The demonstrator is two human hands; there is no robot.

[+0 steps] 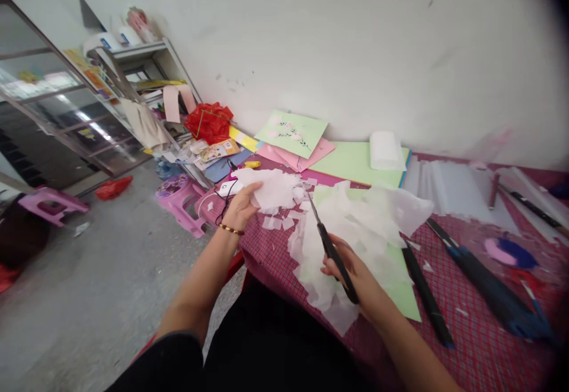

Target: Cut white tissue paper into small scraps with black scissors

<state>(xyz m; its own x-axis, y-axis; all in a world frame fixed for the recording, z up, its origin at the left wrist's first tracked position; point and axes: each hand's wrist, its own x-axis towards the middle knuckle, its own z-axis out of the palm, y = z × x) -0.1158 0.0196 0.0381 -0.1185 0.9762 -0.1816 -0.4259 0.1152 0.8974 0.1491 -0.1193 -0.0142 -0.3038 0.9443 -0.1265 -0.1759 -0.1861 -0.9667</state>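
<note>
Table set along the wall. Mid-table: loose sheets heaped over a bottom card. Snippets just left of the heap, nearer the wearer than the paper in the left hand. Scissors in the right hand, over the heap. Behind, wallward: top card on pink-free notes' "under-sheets", bag to its left, roll to its right (on a back card). Right of heap: two tools; plastic sleeves behind them. Left, on the floor: stool, near the shelf unit.
</note>
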